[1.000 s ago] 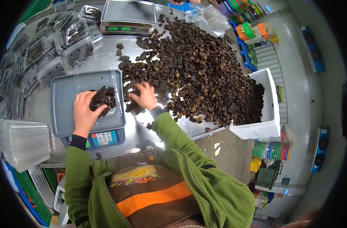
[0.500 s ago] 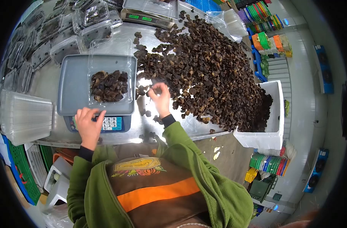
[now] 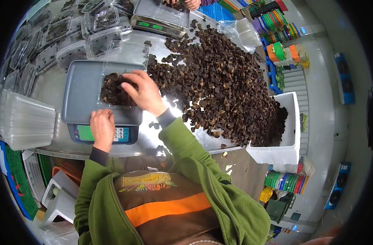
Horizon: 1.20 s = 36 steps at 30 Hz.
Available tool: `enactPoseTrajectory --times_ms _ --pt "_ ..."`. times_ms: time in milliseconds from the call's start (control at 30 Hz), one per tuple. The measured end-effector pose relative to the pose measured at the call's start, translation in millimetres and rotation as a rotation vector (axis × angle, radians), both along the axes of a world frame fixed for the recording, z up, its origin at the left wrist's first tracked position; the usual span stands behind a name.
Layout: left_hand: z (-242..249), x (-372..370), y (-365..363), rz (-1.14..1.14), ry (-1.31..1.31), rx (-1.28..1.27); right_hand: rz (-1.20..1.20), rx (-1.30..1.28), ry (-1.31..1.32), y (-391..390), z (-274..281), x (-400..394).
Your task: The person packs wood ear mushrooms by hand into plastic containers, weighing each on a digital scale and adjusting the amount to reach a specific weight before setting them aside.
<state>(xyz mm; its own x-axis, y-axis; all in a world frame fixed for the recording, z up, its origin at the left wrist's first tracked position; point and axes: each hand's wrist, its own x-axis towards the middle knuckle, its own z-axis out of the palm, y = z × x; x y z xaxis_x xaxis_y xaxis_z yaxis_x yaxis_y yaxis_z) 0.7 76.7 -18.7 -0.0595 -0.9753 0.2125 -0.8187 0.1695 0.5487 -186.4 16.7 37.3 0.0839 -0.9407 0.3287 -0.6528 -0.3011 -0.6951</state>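
Note:
A clear plastic clamshell tray (image 3: 125, 55) lies open on the grey pan of a digital scale (image 3: 81, 92), holding dark dried mushrooms (image 3: 111, 90). My right hand (image 3: 142, 92) reaches over the tray with its fingers curled down onto the mushrooms in it. My left hand (image 3: 102, 128) rests on the scale's front edge, over the keypad, fingers bent and holding nothing. A large heap of the same dark mushrooms (image 3: 219, 81) covers the steel table to the right.
A stack of empty clear trays (image 3: 25, 120) stands at the left. Filled, closed trays (image 3: 72, 30) lie at the back left. A second scale (image 3: 155, 20) with another person's hand (image 3: 192, 4) is at the back. A white crate (image 3: 286, 134) of mushrooms sits at the table's right end.
My right hand has moved left from the heap to the tray on the scale. My left hand has stayed at the keypad, shifting slightly.

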Motion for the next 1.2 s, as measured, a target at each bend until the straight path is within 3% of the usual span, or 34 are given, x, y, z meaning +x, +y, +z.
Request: enactPoseTrajectory --times_ms 133,267,333,400,467,533,567,633,667,733,767,800,867,933,1000,1067,1133,1200 --pt "2 3 -6 -0.036 0.022 0.048 0.031 0.074 -0.083 -8 5 -27" --pt "18 39 -6 -0.119 0.124 0.074 -0.184 0.181 -0.353 -3 2 -58" --pt "34 81 18 -0.035 0.441 0.224 -0.242 0.202 -0.378 12 -22 -91" --pt "58 111 30 0.012 0.659 0.552 -0.263 0.278 -0.405 21 -26 -104" --pt "68 181 58 0.004 0.718 0.939 -0.426 0.5 -0.446 37 -38 -137" --pt "58 223 90 -0.093 0.11 0.867 -0.45 0.505 -0.46 41 -44 -144" --pt "56 232 95 -0.089 0.105 0.872 -0.435 0.512 -0.464 41 -40 -140" --pt "51 239 100 -0.054 -0.308 0.916 -0.392 0.526 -0.453 35 -35 -128" --pt "55 230 95 -0.048 -0.307 0.909 -0.345 0.528 -0.439 25 -30 -121" --pt "69 208 89 0.032 -0.048 0.488 -0.221 0.493 -0.459 15 -31 -106" --pt "62 202 88 -0.028 -0.171 0.21 -0.167 0.462 -0.448 11 -30 -95" --pt "64 196 80 -0.026 -0.17 0.205 -0.113 0.429 -0.437 5 -24 -81" --pt "74 174 55 -0.023 0.186 0.203 -0.104 0.32 -0.232 -6 -12 -50" --pt "87 151 30 -0.073 0.198 0.236 -0.12 0.254 0.095 -8 13 -17" --pt "94 129 11 -0.125 0.216 0.263 -0.087 0.151 0.269 -18 -3 -3" --pt "94 106 -3 -0.238 0.249 0.1 -0.073 0.101 0.235 -25 -6 2" --pt "98 99 -9 -0.247 0.305 0.144 -0.132 -0.01 0.114 -26 10 -12" --pt "91 106 -9 -0.212 0.316 0.138 -0.223 0.051 0.209 -27 17 -56"
